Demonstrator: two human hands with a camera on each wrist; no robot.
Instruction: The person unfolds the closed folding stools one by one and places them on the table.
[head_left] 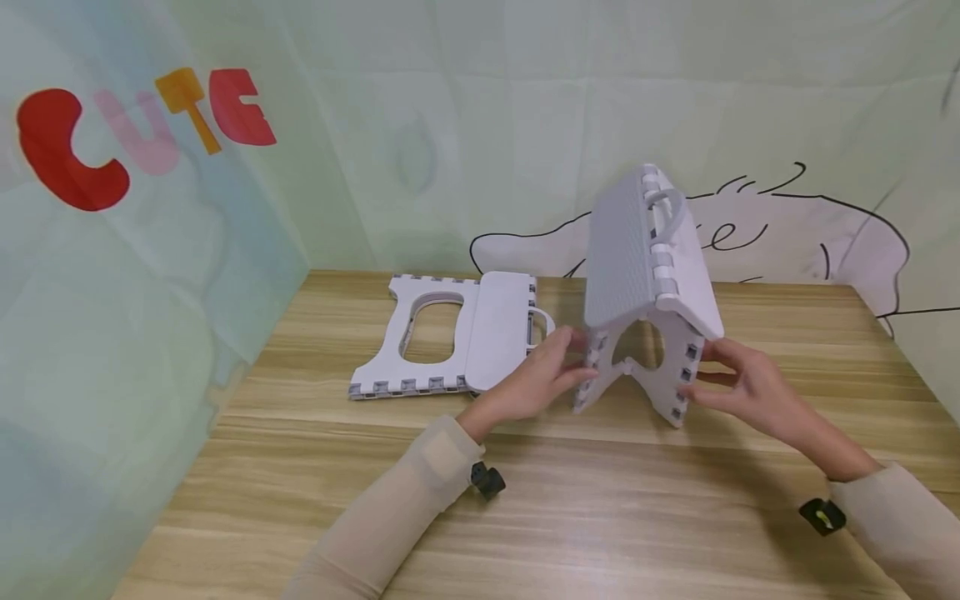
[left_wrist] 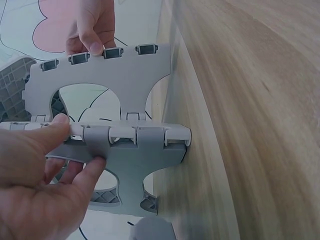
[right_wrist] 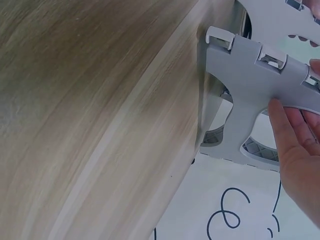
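A white and grey folding step stool (head_left: 618, 250) stands half folded on the table, its two top panels tilted like a roof with a carry handle (head_left: 672, 218) at the ridge. My left hand (head_left: 536, 379) grips the hinged edge of its left leg panel, thumb on one side and fingers on the other, as the left wrist view shows. On the opposite side, my right hand (head_left: 753, 387) holds the right leg panel (right_wrist: 245, 85) by its edge. The legs spread apart, and an oval opening shows between them.
A second folding stool (head_left: 498, 329) lies folded flat on the wooden table (head_left: 525, 517), just left of the standing one. Behind the table hangs a printed cloth (head_left: 465, 150), which also runs along the left side.
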